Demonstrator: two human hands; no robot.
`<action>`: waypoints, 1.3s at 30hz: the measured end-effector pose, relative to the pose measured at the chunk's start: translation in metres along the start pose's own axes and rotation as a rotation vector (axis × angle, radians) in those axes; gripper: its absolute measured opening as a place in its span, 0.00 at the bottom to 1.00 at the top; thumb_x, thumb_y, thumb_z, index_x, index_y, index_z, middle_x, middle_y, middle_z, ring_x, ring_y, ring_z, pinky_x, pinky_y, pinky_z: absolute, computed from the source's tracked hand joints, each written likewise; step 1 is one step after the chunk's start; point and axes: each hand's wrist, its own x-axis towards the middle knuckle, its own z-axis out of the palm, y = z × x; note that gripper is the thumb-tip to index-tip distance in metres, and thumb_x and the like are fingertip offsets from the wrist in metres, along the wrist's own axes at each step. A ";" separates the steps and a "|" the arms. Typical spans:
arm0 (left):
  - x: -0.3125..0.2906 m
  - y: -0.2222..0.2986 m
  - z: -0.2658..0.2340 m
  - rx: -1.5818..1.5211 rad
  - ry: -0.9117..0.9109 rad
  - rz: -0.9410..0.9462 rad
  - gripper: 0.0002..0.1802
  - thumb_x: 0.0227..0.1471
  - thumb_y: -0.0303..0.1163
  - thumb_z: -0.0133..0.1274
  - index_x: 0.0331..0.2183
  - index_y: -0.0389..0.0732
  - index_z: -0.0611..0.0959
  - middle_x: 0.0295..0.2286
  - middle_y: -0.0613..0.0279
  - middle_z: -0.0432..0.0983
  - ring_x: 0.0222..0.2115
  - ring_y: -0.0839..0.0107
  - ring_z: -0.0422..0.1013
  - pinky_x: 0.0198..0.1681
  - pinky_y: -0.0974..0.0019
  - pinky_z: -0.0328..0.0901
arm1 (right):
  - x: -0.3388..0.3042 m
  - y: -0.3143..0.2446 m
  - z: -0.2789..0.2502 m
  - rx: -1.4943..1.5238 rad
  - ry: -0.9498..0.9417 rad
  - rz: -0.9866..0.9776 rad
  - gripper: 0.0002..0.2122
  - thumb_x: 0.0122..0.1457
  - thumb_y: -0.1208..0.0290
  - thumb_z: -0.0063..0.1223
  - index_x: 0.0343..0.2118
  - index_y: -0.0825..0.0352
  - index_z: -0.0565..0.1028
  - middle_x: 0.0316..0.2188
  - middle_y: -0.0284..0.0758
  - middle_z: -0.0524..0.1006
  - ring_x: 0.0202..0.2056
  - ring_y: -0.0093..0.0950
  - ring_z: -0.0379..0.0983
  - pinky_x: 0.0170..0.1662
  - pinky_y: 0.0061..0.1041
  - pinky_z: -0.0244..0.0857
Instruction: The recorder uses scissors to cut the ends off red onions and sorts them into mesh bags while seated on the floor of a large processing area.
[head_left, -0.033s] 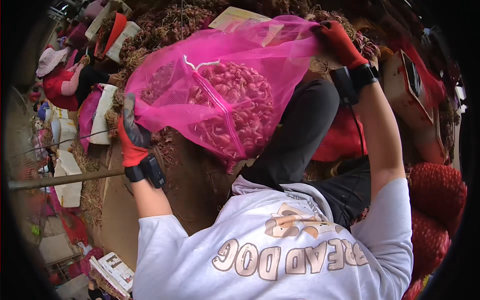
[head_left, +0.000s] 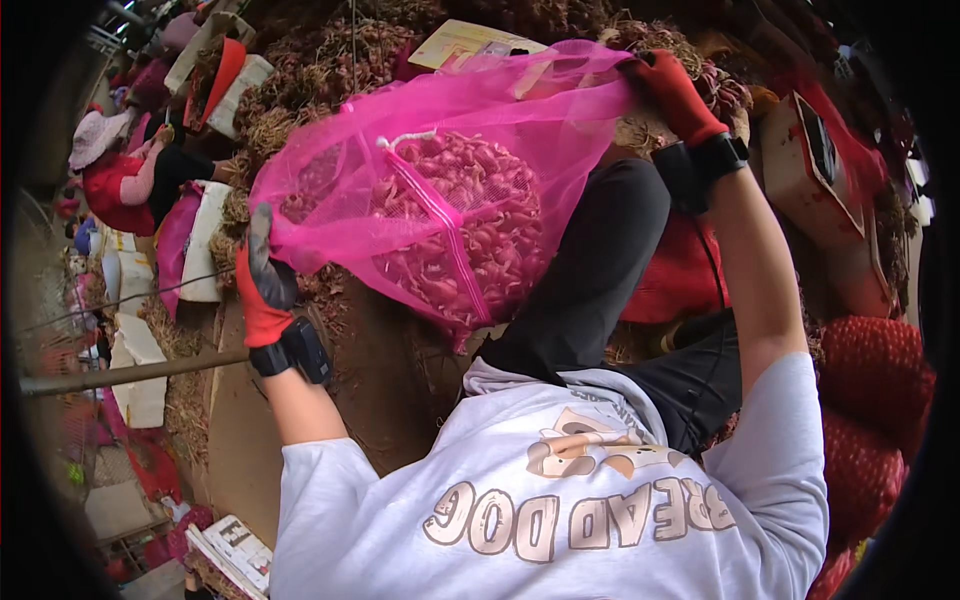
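Just past the shirt (head_left: pixel 560 500), a bent leg (head_left: pixel 595 255) sits right beside the pink bag (head_left: pixel 437 207), maybe to prop it. The bag is in front of the person, with red onions (head_left: pixel 505 190) inside. The left hand (head_left: pixel 265 285) pinches its left edge. The right hand (head_left: pixel 680 95) grips its far right corner. That likely spreads the net wide. Its long way slants from left hand up to right; its bunched tip points back at the shirt. Behind lies a heap (head_left: pixel 310 65).
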 end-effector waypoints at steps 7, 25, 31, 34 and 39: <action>-0.005 0.064 -0.043 0.061 -0.185 -0.804 0.29 0.53 0.26 0.45 0.56 0.36 0.59 0.52 0.56 0.61 0.51 0.61 0.61 0.54 0.62 0.58 | -0.056 -0.052 -0.053 0.171 -0.728 0.270 0.19 0.48 0.57 0.59 0.36 0.68 0.75 0.26 0.33 0.74 0.29 0.21 0.70 0.34 0.22 0.64; -0.109 0.094 0.083 0.632 -1.452 0.060 0.23 0.46 0.40 0.53 0.45 0.42 0.74 0.42 0.55 0.69 0.47 0.59 0.63 0.52 0.53 0.55 | -0.072 -0.078 0.040 0.024 -0.804 -0.193 0.30 0.50 0.46 0.50 0.48 0.67 0.68 0.45 0.44 0.70 0.46 0.40 0.67 0.49 0.34 0.60; 0.016 0.190 0.095 -0.061 -1.050 -0.205 0.23 0.46 0.29 0.52 0.46 0.36 0.72 0.45 0.54 0.68 0.46 0.59 0.66 0.49 0.63 0.60 | -0.074 -0.054 0.004 1.202 -0.798 0.002 0.12 0.58 0.67 0.49 0.41 0.69 0.74 0.34 0.32 0.77 0.34 0.19 0.70 0.41 0.20 0.64; 0.063 0.215 0.119 -0.112 -0.971 -0.123 0.22 0.47 0.21 0.43 0.47 0.32 0.71 0.44 0.54 0.70 0.45 0.66 0.67 0.49 0.66 0.60 | -0.067 -0.012 -0.054 1.057 -0.422 0.157 0.11 0.55 0.67 0.51 0.37 0.69 0.76 0.26 0.28 0.76 0.28 0.16 0.69 0.33 0.18 0.63; 0.114 0.252 0.215 -0.188 -1.137 0.201 0.20 0.50 0.25 0.47 0.47 0.32 0.71 0.41 0.56 0.71 0.42 0.70 0.68 0.46 0.69 0.61 | -0.117 0.138 -0.084 -0.084 -0.248 0.376 0.14 0.53 0.56 0.48 0.34 0.62 0.76 0.28 0.40 0.77 0.33 0.37 0.73 0.38 0.33 0.65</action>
